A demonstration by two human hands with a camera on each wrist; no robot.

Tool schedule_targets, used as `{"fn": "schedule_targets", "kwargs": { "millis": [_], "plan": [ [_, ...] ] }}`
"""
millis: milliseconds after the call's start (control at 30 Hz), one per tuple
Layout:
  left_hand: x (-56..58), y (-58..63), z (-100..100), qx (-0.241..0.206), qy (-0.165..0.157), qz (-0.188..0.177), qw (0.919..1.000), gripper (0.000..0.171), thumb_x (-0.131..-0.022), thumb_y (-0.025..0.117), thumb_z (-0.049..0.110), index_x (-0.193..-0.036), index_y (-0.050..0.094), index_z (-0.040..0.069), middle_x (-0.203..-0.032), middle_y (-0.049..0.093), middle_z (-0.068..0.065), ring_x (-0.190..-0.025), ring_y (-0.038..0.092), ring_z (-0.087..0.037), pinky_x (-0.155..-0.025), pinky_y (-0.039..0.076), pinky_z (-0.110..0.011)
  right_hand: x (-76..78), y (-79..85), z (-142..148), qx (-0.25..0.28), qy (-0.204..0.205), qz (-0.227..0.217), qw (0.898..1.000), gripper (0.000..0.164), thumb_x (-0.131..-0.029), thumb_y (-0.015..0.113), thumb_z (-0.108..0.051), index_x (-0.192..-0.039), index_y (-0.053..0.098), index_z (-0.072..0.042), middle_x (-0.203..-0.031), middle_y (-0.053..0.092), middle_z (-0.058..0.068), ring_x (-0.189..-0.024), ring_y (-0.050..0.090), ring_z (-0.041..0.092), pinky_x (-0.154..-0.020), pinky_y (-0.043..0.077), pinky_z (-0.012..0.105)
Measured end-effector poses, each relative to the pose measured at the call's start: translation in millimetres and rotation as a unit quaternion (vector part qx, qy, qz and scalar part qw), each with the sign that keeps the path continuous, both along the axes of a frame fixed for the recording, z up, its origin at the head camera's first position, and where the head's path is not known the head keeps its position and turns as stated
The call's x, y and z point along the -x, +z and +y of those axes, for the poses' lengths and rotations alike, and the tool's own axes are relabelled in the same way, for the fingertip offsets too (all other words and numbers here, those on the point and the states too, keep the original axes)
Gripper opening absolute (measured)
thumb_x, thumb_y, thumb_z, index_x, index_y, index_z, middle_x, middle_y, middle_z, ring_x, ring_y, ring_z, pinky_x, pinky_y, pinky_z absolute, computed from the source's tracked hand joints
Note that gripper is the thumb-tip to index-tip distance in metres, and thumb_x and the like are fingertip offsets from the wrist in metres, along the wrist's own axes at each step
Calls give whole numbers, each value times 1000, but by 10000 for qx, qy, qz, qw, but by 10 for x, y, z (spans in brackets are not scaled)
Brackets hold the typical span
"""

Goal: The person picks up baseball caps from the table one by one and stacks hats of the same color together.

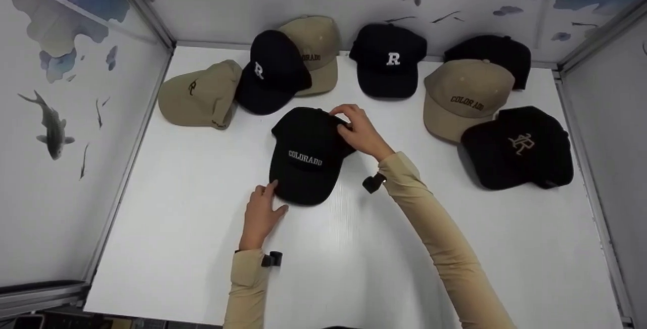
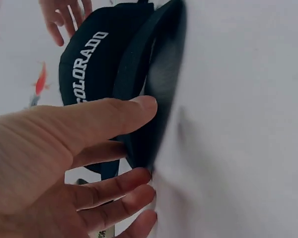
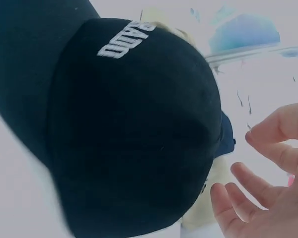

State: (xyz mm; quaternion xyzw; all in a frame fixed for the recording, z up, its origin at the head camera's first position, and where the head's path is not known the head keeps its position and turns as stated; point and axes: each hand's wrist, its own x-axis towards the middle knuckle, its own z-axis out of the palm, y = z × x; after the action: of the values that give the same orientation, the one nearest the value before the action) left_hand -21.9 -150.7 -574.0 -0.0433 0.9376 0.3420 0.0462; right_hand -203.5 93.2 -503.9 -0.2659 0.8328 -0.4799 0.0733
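A black baseball cap (image 1: 306, 157) with COLORADO in white letters sits upright on the white table, its brim toward me. My left hand (image 1: 261, 215) is at the brim's left corner, forefinger at the edge and thumb apart from it. In the left wrist view, the left hand's thumb (image 2: 134, 111) overlaps the brim, the other fingers fairly straight below it. My right hand (image 1: 360, 131) hovers by the crown's back right side. In the right wrist view a gap shows between the crown and that hand's spread, loosely bent fingers (image 3: 253, 186).
Around the back stand a tan cap (image 1: 202, 94), a navy R cap (image 1: 275, 71), a tan COLORADO cap (image 1: 323, 41) and another navy R cap (image 1: 389, 61). At the right, a tan COLORADO cap (image 1: 467, 96) and two black caps (image 1: 536, 162) overlap. Printed panels (image 1: 227, 5) border the table.
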Motion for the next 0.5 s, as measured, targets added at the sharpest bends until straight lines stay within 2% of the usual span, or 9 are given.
{"fn": "schedule_targets", "kwargs": {
  "millis": [133, 233, 333, 500],
  "plan": [
    [73, 36, 98, 471, 157, 21, 9988, 60, -81, 79, 19, -130, 54, -6, -113, 56, -26, -99, 57, -38, -78, 49, -48, -28, -39, 164, -42, -117, -159, 9998, 30, -91, 49, 2, -119, 58, 3, -128, 49, 22, -121, 42, 34, -90, 47, 43],
    [104, 56, 153, 632, 271, 11, 9976, 59, -80, 81, 23, -125, 57, -6, -111, 59, -25, -98, 59, -38, -77, 51, -48, -28, -37, 307, -157, -149, -158, 9996, 29, -91, 50, 2, -119, 59, 3, -127, 50, 22, -120, 42, 37, -91, 45, 46],
    [113, 74, 178, 640, 352, -64, 9973, 59, -79, 81, 26, -124, 58, -5, -110, 60, -24, -98, 60, -38, -75, 51, -48, -16, -5, 506, -267, -311, -34, 9992, 28, -91, 50, 3, -117, 60, 2, -125, 52, 21, -119, 42, 36, -92, 43, 48],
    [111, 110, 144, 390, 451, -256, 9979, 57, -80, 80, 22, -124, 57, -5, -110, 60, -24, -99, 60, -39, -74, 51, -52, 36, 106, 969, -476, -902, 491, 9936, 24, -88, 52, 8, -110, 64, 5, -116, 58, 23, -112, 45, 37, -90, 41, 48]
  ]
}}
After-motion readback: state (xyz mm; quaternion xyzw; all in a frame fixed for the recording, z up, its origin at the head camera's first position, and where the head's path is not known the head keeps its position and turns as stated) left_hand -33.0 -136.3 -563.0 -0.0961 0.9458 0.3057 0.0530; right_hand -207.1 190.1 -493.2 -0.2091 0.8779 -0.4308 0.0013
